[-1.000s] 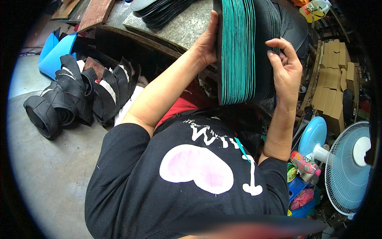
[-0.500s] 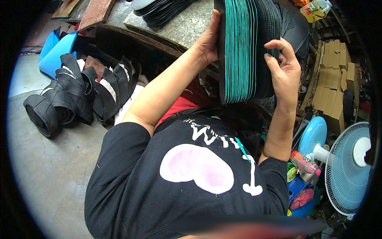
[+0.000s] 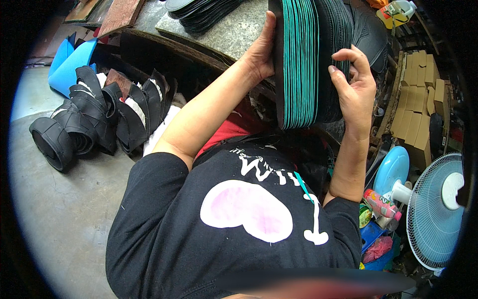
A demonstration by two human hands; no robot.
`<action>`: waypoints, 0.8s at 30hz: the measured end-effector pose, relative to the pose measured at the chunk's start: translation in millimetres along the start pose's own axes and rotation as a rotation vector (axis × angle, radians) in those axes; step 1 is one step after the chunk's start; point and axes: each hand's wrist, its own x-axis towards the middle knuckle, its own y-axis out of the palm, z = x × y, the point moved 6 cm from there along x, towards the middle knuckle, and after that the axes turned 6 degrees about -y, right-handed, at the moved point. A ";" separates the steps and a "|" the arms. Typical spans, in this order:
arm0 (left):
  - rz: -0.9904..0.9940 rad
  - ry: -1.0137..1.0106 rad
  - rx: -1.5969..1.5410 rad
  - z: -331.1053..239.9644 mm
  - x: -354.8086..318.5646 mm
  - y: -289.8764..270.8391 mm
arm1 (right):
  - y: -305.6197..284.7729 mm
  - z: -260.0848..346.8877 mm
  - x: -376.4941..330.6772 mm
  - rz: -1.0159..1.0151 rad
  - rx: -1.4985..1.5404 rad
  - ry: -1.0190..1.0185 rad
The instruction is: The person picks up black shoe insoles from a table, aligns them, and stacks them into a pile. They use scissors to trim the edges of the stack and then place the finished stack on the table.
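Hands clamp a thick upright stack of flat black rubber sheets with teal edges (image 3: 303, 60) from both sides, held on edge above the front of the grey stone-topped desk (image 3: 226, 32). The left hand (image 3: 259, 52) presses flat against the stack's left face, thumb up along the black outer sheet. The right hand (image 3: 356, 89) cups the right side, its fingers (image 3: 343, 62) curled over the dark sheets at the back of the pile, so both sets of fingers are closed on the stack. The teal edges run as close vertical lines down the middle of the pile, with plain black sheets to the right of them.

Farther back on the desk lies a fanned pile of black sole-shaped rubber pieces (image 3: 201, 12). On the grey concrete floor (image 3: 64, 209) to the left stand rolled and folded black rubber strips (image 3: 94, 117), just beside bent light-blue foam sheets (image 3: 74, 60). To the right are stacked tan cardboard boxes (image 3: 420, 99), a pale blue electric fan with a wire guard (image 3: 435, 209), and a small round light-blue plate-like disc (image 3: 391, 169) near it. The person wears a black shirt with a pink heart shape and white lettering (image 3: 239, 219).
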 end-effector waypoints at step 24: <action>-0.047 0.037 0.026 -1.8 -1.7 -1.7 | 7.0 13.3 -3.4 0.028 -0.248 -0.147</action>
